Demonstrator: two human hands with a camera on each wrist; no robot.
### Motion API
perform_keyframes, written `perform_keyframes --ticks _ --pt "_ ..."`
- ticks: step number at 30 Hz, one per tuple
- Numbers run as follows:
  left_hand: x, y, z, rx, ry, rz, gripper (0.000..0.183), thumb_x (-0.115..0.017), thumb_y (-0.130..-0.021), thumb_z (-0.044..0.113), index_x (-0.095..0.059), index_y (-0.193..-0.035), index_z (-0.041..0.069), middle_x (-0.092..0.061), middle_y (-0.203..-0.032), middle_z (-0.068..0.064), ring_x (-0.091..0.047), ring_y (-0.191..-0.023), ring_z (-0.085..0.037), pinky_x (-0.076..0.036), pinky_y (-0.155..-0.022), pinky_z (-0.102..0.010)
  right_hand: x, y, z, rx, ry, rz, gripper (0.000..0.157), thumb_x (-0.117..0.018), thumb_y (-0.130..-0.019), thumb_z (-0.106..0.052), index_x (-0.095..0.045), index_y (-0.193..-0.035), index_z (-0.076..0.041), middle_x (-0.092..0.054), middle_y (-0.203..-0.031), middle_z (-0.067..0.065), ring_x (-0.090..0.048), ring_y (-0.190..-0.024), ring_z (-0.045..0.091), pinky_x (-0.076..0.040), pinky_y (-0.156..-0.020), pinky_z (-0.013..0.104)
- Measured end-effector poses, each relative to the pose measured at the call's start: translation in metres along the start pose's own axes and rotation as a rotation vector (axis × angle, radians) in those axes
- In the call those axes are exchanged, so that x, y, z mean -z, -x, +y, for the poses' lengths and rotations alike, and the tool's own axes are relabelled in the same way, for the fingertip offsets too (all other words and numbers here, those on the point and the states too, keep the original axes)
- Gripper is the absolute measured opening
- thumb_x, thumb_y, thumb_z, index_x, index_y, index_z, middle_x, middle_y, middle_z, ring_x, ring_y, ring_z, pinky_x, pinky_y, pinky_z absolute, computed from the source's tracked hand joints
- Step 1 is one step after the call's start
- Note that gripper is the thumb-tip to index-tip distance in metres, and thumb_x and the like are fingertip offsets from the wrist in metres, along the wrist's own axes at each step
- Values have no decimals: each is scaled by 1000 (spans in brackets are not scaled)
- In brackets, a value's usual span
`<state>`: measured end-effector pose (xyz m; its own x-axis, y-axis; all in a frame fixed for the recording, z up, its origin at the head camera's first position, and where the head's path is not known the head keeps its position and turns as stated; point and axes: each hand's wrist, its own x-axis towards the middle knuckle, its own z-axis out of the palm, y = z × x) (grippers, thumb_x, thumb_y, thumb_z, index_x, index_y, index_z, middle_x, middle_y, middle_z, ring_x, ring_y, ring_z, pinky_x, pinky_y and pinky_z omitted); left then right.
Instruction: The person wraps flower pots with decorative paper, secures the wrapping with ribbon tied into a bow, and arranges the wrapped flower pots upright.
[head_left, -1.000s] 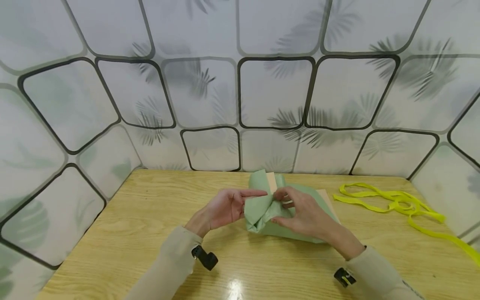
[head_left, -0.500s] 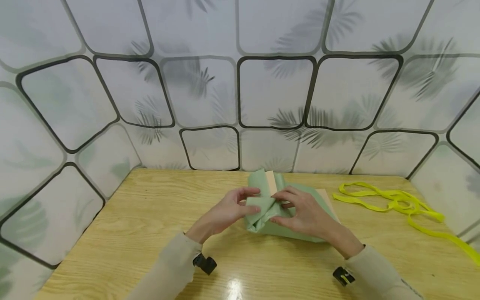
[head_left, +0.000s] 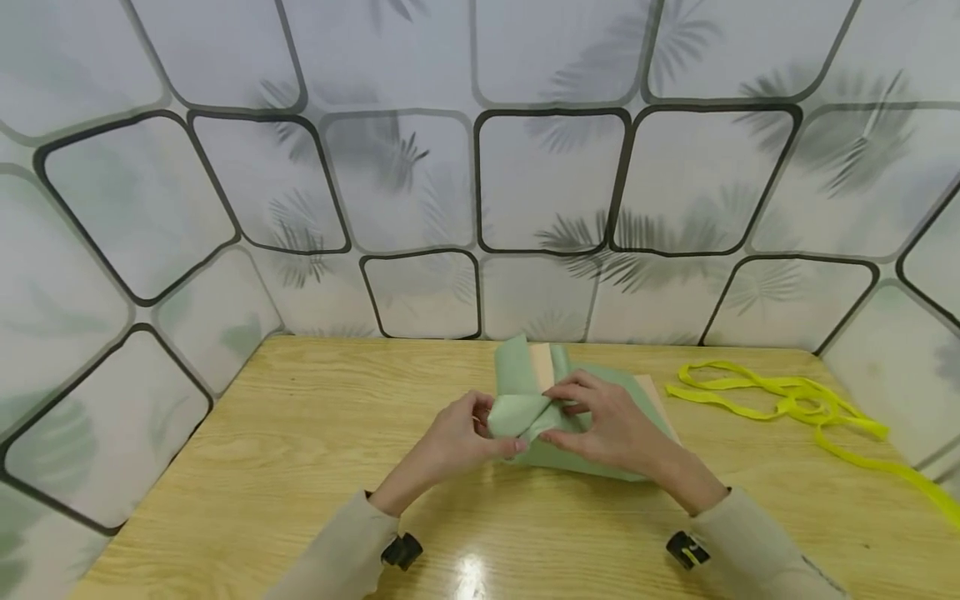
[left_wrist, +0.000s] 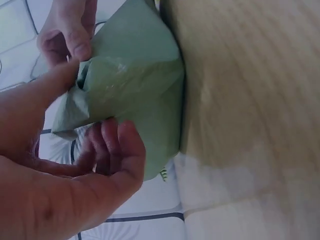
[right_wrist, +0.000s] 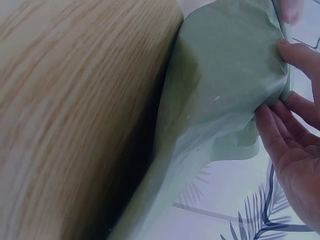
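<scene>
A bundle of green wrapping paper (head_left: 517, 367) lies on the table, twisted and folded together at its left part. A beige strip (head_left: 542, 367) shows between its upper folds, and a beige edge sticks out behind it at right. My left hand (head_left: 457, 437) holds the bundle's left end, thumb in front and fingers curled behind. In the left wrist view, that thumb lies along the fold of the green paper (left_wrist: 140, 85), with the fingers curled at its edge. My right hand (head_left: 615, 421) pinches the middle fold between thumb and fingers. What the paper covers is hidden.
A long yellow ribbon (head_left: 802, 406) lies in loose loops on the wooden table (head_left: 300, 417), to the right of the bundle, trailing toward the right edge. A patterned curtain-like wall (head_left: 555, 183) closes off the back and both sides.
My left hand goes from outstretched fingers at the paper's top to curled fingers around its left end, with the thumb moving lower in front. My right hand keeps its pinch in place.
</scene>
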<state>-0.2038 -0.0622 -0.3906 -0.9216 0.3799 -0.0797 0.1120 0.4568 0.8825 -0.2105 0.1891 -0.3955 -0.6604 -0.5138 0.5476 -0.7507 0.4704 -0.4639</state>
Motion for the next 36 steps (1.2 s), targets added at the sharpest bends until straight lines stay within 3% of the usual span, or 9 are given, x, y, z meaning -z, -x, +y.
perform_keyframes --ticks 4,10,15,18,23,26,29,33,36 --pt "-5 4 -1 -96 -8 24 41 -78 -92 28 -66 -123 4 -72 -107 -9 -67 -88 -15 -58 -71 -27 3 -1 -2 -47 24 -15 69 -93 -75 -16 -60 -134 0 -71 -106 6 -74 -89 18 -62 -76 22" --pt "-11 4 2 -363 -112 42 26 -71 -97 10 -71 -123 6 -69 -119 -11 -63 -89 -12 -54 -72 -22 4 -3 -4 -120 16 -51 86 -92 -77 -16 -45 -148 -1 -73 -104 5 -74 -93 19 -62 -76 25" --pt "-12 1 7 -462 -201 -9 14 -66 -96 1 -77 -105 3 -62 -102 -9 -49 -77 -4 -46 -65 -17 4 -3 -4 -94 22 -46 84 -93 -75 -15 -49 -145 1 -75 -103 6 -74 -91 17 -62 -74 23" --pt "-13 0 11 -526 -339 -30 16 -63 -95 -2 -77 -101 3 -51 -87 -5 -40 -73 -5 -40 -65 -17 4 -2 -3 -45 10 -45 76 -93 -74 -12 -56 -140 1 -74 -103 6 -74 -89 16 -61 -73 21" --pt "-15 3 19 -603 -634 -15 31 -67 -96 1 -72 -126 3 -51 -89 -3 -37 -76 -9 -35 -68 -18 4 0 -1 53 18 -27 51 -91 -75 -7 -72 -122 0 -69 -98 4 -70 -80 10 -60 -69 21" --pt "-14 6 22 -607 -705 -44 44 -68 -96 5 -61 -140 3 -54 -95 -3 -38 -77 -7 -35 -67 -17 5 0 1 76 29 -19 41 -91 -75 -7 -77 -113 -3 -68 -94 -1 -65 -75 6 -57 -63 22" --pt "-10 6 21 -570 -626 -114 51 -69 -98 11 -54 -147 5 -60 -101 -2 -46 -77 -5 -40 -67 -16 5 -1 1 72 25 -33 37 -89 -77 -5 -78 -112 -4 -67 -94 -3 -62 -73 6 -53 -59 21" --pt "1 6 17 -415 -321 -202 44 -63 -103 19 -57 -146 12 -71 -116 0 -66 -94 -6 -55 -83 -23 5 -2 2 64 21 -52 36 -86 -77 -2 -78 -112 -3 -65 -95 -2 -60 -73 7 -49 -57 21" --pt "8 5 11 -323 -111 -208 32 -55 -107 21 -63 -138 14 -75 -119 -2 -71 -105 -10 -59 -92 -33 5 -2 3 75 26 -49 36 -88 -76 -3 -78 -111 -2 -64 -94 -2 -59 -71 8 -48 -56 21"
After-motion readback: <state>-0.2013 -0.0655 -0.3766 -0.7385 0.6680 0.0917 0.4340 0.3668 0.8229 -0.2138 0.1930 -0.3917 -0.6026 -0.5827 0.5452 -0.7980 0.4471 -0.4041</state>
